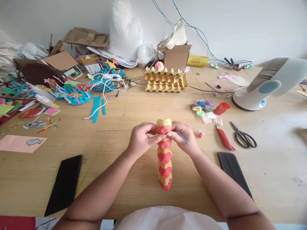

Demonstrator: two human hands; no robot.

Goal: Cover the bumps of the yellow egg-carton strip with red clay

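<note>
A tall stack of egg-carton cones (164,156), yellow with red painted heart shapes, stands on the wooden table (120,166) in front of me. My left hand (141,139) grips the top cone from the left, fingers curled around it. My right hand (183,137) pinches the same top piece from the right and also holds a thin blue-handled brush (183,138) that angles down to the right.
Two dark phones lie at the front left (64,183) and front right (233,174). A red utility knife (224,138), black scissors (243,137), a red cup (222,108), stacked egg trays (165,81), a white fan (268,84) and paper craft clutter (69,92) surround the work.
</note>
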